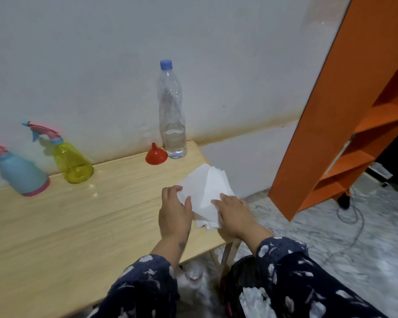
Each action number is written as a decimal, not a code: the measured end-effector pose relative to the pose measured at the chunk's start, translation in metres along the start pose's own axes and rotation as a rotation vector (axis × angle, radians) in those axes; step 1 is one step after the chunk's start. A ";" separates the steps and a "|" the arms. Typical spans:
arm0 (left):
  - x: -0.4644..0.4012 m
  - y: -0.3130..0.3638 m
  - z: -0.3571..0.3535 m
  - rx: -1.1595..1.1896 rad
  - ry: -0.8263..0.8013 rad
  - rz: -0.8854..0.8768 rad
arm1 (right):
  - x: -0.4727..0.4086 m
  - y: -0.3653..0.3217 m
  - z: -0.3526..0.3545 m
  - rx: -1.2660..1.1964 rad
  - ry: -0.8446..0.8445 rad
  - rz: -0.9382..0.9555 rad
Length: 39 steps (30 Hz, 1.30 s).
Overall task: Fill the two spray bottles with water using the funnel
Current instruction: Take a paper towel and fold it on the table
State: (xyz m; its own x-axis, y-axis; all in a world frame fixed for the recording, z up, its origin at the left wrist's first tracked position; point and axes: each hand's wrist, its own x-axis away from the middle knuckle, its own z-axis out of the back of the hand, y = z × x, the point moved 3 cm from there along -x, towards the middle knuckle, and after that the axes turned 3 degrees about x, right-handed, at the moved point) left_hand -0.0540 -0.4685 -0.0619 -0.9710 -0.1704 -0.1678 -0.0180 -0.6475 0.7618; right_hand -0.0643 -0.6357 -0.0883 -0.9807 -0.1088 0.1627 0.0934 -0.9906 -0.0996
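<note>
While both hands work white paper napkins (205, 191) at right tabletop (78, 226) edge, filling gear sits untouched along far wall. Left hand (175, 212): fingers pinching napkin edge. Right hand (234, 214): fingers flat, pressing stack. Red funnel (156, 154) inverted, touching capped water bottle (172, 111), about quarter full. Yellow spray bottle (72, 161), blue spray bottle (19, 173) far left, heads on. Risks: napkins overhang edge, may slide off; tall light bottle tips if knocked; water likely short for two bottles.
</note>
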 end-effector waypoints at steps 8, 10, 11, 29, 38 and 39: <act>-0.001 -0.007 0.024 0.109 0.047 -0.010 | -0.002 -0.015 0.011 0.024 -0.019 -0.046; -0.007 0.000 0.035 0.130 0.042 -0.040 | -0.010 -0.024 0.019 0.016 0.024 -0.050; -0.010 0.003 0.042 0.143 0.045 -0.056 | -0.014 -0.029 0.023 -0.008 0.053 -0.042; -0.050 -0.066 0.261 0.094 -0.045 -0.305 | -0.060 -0.265 0.109 -0.501 -0.001 0.336; -0.046 -0.173 0.378 0.144 0.106 -0.147 | -0.040 -0.371 0.101 -0.843 -0.045 0.262; -0.045 -0.185 0.385 0.147 0.107 -0.132 | -0.039 -0.379 0.099 -0.919 -0.030 0.248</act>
State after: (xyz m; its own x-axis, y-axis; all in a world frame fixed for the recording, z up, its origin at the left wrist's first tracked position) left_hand -0.0987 -0.0546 0.0455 -0.9272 -0.1744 -0.3314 -0.1853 -0.5552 0.8108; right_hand -0.0443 -0.2640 0.0405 -0.9450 -0.3221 0.0570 0.1139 -0.4875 -0.8656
